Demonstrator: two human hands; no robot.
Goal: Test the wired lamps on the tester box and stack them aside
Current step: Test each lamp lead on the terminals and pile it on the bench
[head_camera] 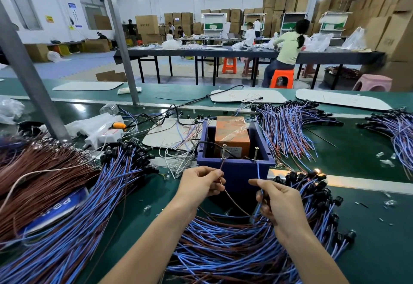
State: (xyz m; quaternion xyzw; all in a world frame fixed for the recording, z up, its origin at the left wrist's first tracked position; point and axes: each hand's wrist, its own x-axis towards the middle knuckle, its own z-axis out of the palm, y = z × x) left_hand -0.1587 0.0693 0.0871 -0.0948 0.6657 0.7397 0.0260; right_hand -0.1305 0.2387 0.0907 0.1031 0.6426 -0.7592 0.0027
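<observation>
Your left hand (201,183) pinches the brown wire (233,202), your right hand (274,198) the blue wire (258,169); hold both tips steady against the screws (224,150).

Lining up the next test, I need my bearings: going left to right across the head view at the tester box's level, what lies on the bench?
white power strip → white panel → blue tester box → fanned bundle of blue-wired lamps → second bundle of blue-wired lamps at the right edge
</observation>
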